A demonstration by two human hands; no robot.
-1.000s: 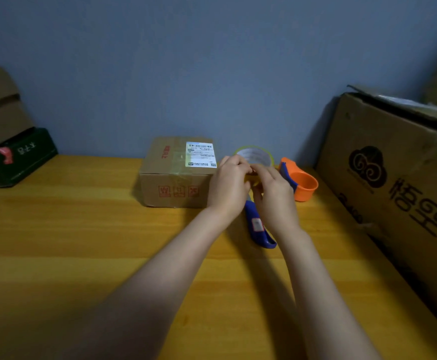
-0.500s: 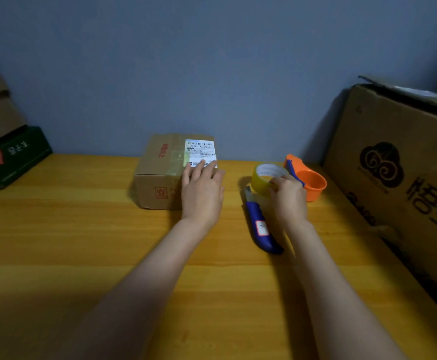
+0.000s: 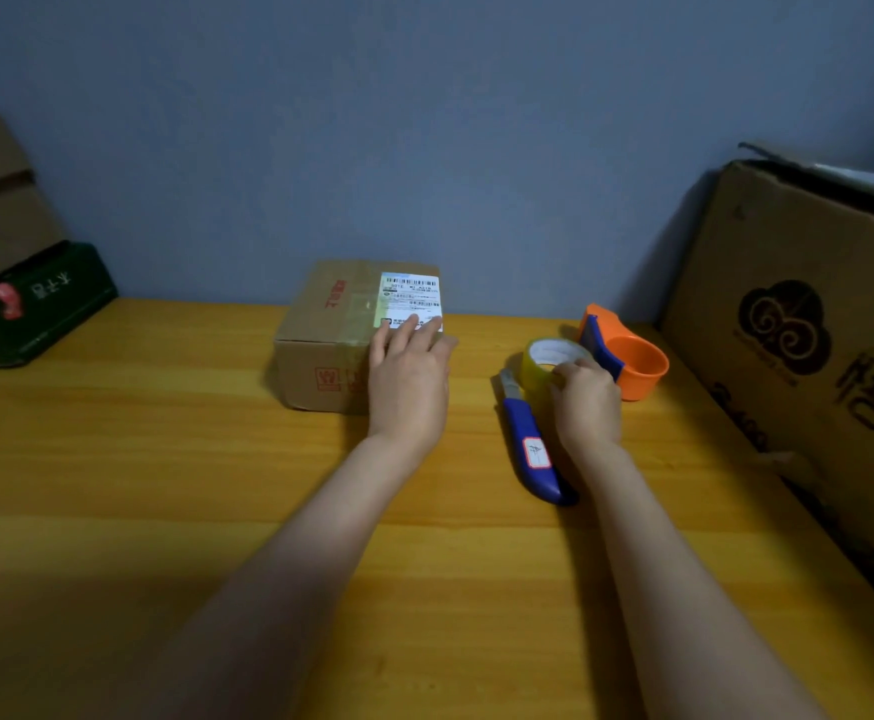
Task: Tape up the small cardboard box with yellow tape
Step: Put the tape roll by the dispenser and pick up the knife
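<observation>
A small cardboard box (image 3: 328, 324) with a white shipping label and red print sits at the back of the wooden table (image 3: 165, 485), near the wall. My left hand (image 3: 408, 376) lies flat on its near right top corner, fingers spread over the label's lower edge. To the right, a roll of yellow tape (image 3: 541, 363) stands tilted on the table. My right hand (image 3: 586, 402) grips the roll's near right side with thumb and fingers.
A blue utility knife (image 3: 533, 449) lies between my hands. An orange and blue tape dispenser (image 3: 627, 356) stands just behind the roll. A large cardboard box (image 3: 814, 345) fills the right edge. A dark green box and brown cardboard (image 3: 19, 304) sit far left.
A second ago both hands were together at the tape roll. My left hand has moved left onto the box top and stays there. My right hand keeps hold of the roll.
</observation>
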